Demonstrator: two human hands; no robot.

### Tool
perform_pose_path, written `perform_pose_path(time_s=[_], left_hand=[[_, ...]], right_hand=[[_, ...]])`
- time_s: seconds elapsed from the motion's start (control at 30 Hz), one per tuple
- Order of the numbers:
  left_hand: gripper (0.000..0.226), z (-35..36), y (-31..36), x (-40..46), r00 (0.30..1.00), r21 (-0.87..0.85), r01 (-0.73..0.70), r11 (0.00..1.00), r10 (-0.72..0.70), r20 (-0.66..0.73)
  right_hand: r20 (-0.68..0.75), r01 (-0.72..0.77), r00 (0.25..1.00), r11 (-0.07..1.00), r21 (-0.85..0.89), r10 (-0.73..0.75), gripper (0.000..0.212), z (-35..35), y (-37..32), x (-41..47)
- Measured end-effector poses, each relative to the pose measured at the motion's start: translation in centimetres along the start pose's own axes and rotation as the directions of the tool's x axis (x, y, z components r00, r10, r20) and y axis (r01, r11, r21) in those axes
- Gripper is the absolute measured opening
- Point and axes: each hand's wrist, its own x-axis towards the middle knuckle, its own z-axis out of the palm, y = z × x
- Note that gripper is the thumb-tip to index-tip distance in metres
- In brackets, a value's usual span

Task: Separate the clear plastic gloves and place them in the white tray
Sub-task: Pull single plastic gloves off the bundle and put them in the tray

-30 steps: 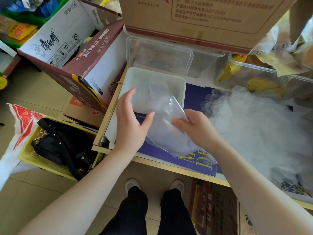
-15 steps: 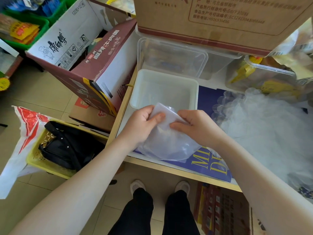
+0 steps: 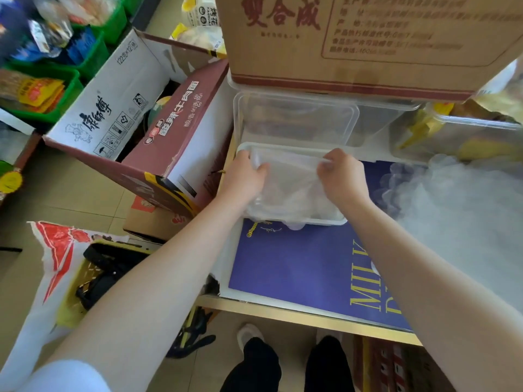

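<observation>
Two hands over the tray [image 3: 325,221]: left hand [image 3: 246,176] and right hand [image 3: 341,176] each pinch the glove [image 3: 291,179] inside; glove pile [image 3: 464,210] right.

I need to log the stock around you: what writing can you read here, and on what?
"雙合成": brown carton at top; its smaller print is blurred.
"康師傅" and "122克×12桶": white flap of the open carton.
"酸辣牛肉面": maroon flap of that carton.
"MIL...": yellow letters, cut off by the right arm, on the blue sheet.
Packets in the green bins: too blurred.
</observation>
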Motion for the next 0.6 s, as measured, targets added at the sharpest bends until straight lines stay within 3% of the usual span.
perform_pose_path(time_s=[0.07, 0.1, 0.17, 0.2, 0.3, 0.4, 0.43, 0.5, 0.57, 0.6], left_hand=[[0.054, -0.5, -0.1, -0.5, 0.994, 0.224, -0.106, 0.969, 0.102, 0.028], [0.055, -0.7, -0.5, -0.9, 0.973, 0.372, -0.216, 0.903, 0.231, 0.003], [0.046, -0.9, -1.5, -1.1, 0.853, 0.586, -0.430, 0.687, 0.521, 0.016], [0.040, -1.0, -1.7, -0.9, 0.814, 0.632, -0.489, 0.601, 0.576, 0.082], [0.040, -0.8, -1.8, -0.2, 0.848, 0.673, -0.526, 0.520, 0.385, 0.364], [0.053, -0.3, -1.9, 0.3, 0.853, 0.707, -0.522, 0.478, 0.299, 0.427], [0.050, 0.0, -1.9, 0.3, 0.851, 0.713, -0.525, 0.465, 0.306, 0.428], [0.040, 0.3, -1.9, 0.7, 0.852, 0.739, -0.519, 0.430, 0.320, 0.413], [0.034, 0.4, -1.5, 1.0, 0.854, 0.777, -0.507, 0.374, 0.344, 0.391], [0.032, 0.5, -1.3, 1.0, 0.852, 0.795, -0.501, 0.341, 0.356, 0.384]], right_hand=[[-0.025, 0.001, 1.000, 0.995, -0.098, -0.004, 0.020, 0.6, -0.2, -0.1], [-0.041, 0.005, 0.999, 0.991, -0.135, -0.010, 0.019, 0.9, -0.1, -0.1], [-0.061, 0.000, 0.998, 0.984, -0.178, -0.011, 0.019, 1.3, -0.1, -0.1], [-0.057, -0.005, 0.998, 0.980, -0.197, -0.007, 0.021, 1.5, -0.2, 0.0], [0.004, -0.021, 1.000, 0.958, -0.286, 0.023, 0.033, 1.9, -0.9, 0.0], [0.080, 0.016, 0.997, 0.900, -0.435, 0.021, 0.042, 2.4, -1.1, -0.2], [0.097, 0.072, 0.995, 0.848, -0.524, -0.024, 0.041, 2.6, -1.2, -0.8], [0.039, 0.195, 0.968, 0.649, -0.736, -0.247, 0.045, 3.4, -0.5, -1.6], [0.034, 0.320, 0.890, 0.569, -0.757, -0.455, 0.050, 3.8, -0.4, -2.2], [0.167, 0.466, 0.850, 0.565, -0.681, -0.500, 0.054, 4.0, -0.3, -2.3]])
